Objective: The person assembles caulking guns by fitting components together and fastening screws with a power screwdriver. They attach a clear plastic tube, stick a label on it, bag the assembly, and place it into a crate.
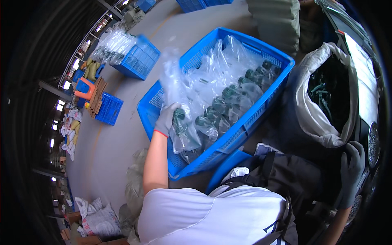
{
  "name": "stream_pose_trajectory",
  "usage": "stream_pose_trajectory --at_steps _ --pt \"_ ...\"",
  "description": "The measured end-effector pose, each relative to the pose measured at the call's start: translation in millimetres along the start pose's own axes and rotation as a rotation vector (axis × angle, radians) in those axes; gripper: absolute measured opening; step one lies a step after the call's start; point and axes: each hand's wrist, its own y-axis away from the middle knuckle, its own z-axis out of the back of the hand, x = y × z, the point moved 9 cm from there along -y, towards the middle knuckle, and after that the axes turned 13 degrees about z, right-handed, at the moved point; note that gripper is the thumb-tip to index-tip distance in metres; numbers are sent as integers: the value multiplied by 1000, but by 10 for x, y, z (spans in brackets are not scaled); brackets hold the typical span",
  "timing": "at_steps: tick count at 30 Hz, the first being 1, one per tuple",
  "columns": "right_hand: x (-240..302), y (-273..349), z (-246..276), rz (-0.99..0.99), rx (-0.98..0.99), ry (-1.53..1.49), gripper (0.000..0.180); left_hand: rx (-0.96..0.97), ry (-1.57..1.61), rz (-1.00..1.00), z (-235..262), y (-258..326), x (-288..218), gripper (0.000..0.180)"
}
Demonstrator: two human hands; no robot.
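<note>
Down at the near corner of the blue crate (261, 107), the left hand (166, 118), in a grey glove with a red cuff, is closed around 1 clear plastic bag (183, 132) with a dark green part sealed inside. The bag sits just right of the palm, its lower end among the other bagged parts (228, 102) and its loose top sticking up above the fingers. To my eye the film will be thin, soft and slippery, so the firm lump inside is the place to grip; the part itself looks rigid and fairly light. Rows of the same bagged parts fill the crate toward its far corner. Further right stands a white sack (316, 118) with its mouth rolled open over dark pieces. Beyond it, well apart from the crate, the right hand (352, 171), gloved in grey too, lies with fingers curled loosely over the edge of a dark machine (369, 122), holding nothing that I can see.
</note>
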Motion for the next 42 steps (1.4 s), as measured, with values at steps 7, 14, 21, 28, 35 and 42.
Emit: stream_pose_trajectory --at_steps 7,14,21,28,35,42 --pt "97 126 -329 60 164 42 34 -337 226 356 252 -419 1537 32" --pt "170 262 -398 -45 223 67 34 -434 152 369 70 -1256 2127 41" --pt "249 314 -500 -56 258 95 34 -25 528 491 -278 -786 2008 37" --pt "175 472 -509 -65 247 64 35 -363 12 484 -64 -803 2213 69" --pt "174 578 -575 -106 278 79 35 -498 -347 508 277 -1198 2150 96" --pt "375 595 -523 -224 301 86 37 -612 -310 534 417 -1464 2370 97"
